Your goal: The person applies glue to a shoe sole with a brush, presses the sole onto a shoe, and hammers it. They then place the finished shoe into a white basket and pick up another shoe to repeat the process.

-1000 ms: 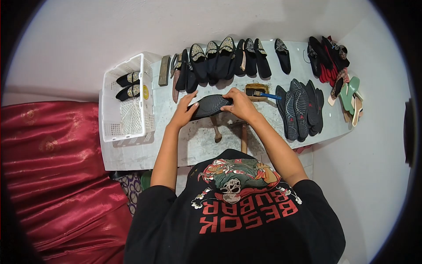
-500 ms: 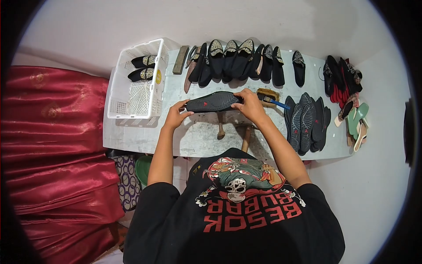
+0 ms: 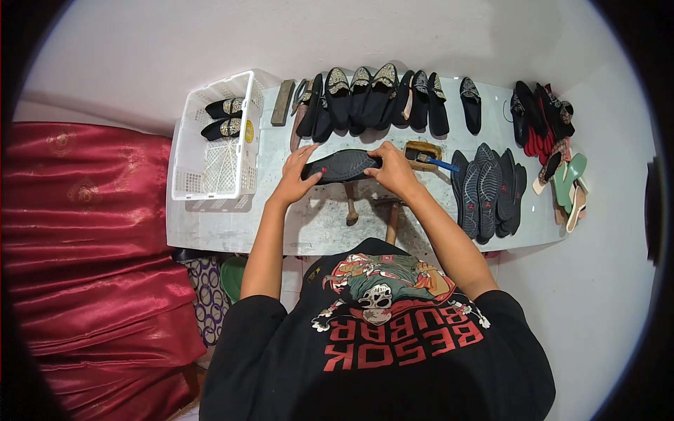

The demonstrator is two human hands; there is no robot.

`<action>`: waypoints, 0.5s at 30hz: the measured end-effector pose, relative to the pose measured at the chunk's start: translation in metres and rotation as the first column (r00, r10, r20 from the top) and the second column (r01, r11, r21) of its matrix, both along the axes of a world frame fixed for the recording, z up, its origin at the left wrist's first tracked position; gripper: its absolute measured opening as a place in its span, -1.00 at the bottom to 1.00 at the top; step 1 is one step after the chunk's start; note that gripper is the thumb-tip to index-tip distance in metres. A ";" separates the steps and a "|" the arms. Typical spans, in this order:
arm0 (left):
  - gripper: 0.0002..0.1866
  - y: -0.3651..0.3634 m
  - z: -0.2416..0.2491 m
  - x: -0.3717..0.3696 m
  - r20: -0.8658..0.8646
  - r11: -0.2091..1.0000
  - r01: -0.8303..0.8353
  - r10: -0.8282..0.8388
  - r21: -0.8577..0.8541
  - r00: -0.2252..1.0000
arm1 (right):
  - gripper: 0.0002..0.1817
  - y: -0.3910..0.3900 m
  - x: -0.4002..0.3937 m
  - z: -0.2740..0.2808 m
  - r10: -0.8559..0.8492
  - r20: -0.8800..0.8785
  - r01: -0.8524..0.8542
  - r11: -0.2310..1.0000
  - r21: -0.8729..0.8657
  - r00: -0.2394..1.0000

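Note:
Level over the front middle of the table, a black shoe sole [image 3: 340, 166] with a ridged tread and a small red mark is held lengthwise between both hands. My left hand [image 3: 296, 179] grips its left end, thumb on the near edge. At the other end, my right hand [image 3: 392, 168] pinches it between thumb and fingers. Partly hidden below the sole are a wooden tool handle [image 3: 352, 210] and a hammer [image 3: 392, 216]. Just right of my right hand sits a small glue tray [image 3: 424, 147] with a blue-handled brush [image 3: 442, 163].
Black loafers [image 3: 384, 98] with patterned fronts line the back. Several loose soles [image 3: 484, 193] lie at right, near red-lined shoes [image 3: 533, 119] and green shoe forms [image 3: 570, 179]. A white basket [image 3: 247, 165] holding two shoes stands left, beside a grey block [image 3: 283, 103].
The sole has been tilted so more of its tread faces me. My left hand has shifted its grip further over the left end, fingers now along the far side.

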State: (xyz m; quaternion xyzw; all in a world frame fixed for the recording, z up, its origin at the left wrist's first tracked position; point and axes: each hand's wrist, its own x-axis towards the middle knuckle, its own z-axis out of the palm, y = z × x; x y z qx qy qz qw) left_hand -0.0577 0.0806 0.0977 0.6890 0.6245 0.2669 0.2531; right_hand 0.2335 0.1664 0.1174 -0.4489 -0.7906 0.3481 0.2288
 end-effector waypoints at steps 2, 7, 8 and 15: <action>-0.31 0.017 0.018 0.023 0.025 0.989 0.083 -0.087 0.126 0.996 | -0.51 -0.004 0.001 -0.001 -0.005 0.004 0.005 1.000 0.023 1.000; -0.51 0.049 0.022 0.062 0.185 0.979 0.189 -0.199 0.074 0.962 | -0.44 -0.010 0.007 -0.002 0.025 -0.018 -0.026 0.999 -0.038 1.000; -0.52 0.052 0.015 0.063 0.182 0.977 0.211 -0.215 0.043 0.959 | -0.44 -0.011 0.010 -0.004 0.024 -0.020 -0.025 0.999 -0.039 1.000; -0.57 0.054 -0.006 0.062 0.291 0.983 0.182 -0.182 0.026 0.939 | -0.60 -0.082 0.055 -0.076 -0.274 -0.266 0.283 0.959 -0.004 0.924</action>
